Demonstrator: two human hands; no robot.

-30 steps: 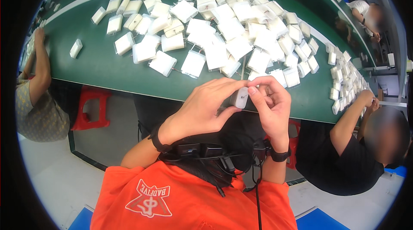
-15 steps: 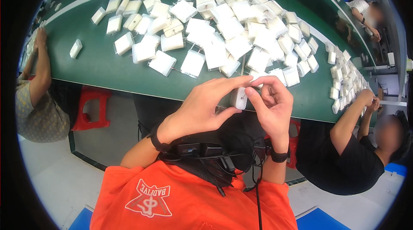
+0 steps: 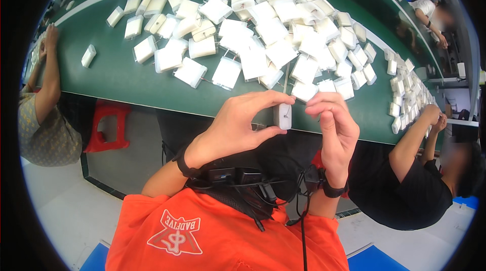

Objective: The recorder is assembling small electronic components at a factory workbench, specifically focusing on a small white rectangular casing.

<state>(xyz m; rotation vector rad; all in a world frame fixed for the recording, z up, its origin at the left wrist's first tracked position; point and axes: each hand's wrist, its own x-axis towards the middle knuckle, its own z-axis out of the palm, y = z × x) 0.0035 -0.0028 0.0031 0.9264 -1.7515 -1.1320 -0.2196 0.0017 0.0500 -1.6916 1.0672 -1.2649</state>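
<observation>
My left hand [image 3: 240, 121] grips a small white rectangular block [image 3: 282, 117] at its two ends, between thumb and fingers. The block's narrow face is turned up, and a short dark metal piece shows at its middle. Just right of it, apart from the block, is my right hand [image 3: 336, 131], its fingers curled in toward the thumb; whether anything small is pinched there is hidden. Beyond both hands lies a heap of similar white blocks [image 3: 253, 63], many with clear casings and thin metal pins. A thin rod-like piece [image 3: 286, 76] sticks out of the heap near my left fingertips.
The green tabletop [image 3: 114, 76] carries one lone white block [image 3: 88, 55] at left. Another heap [image 3: 402, 93] lies at right, by a co-worker in black [image 3: 405, 185]. A second person [image 3: 45, 124] works at the left, near a red stool [image 3: 109, 126].
My right hand has drawn away from the block, to the right and slightly down. My left hand still holds the block in nearly the same place.
</observation>
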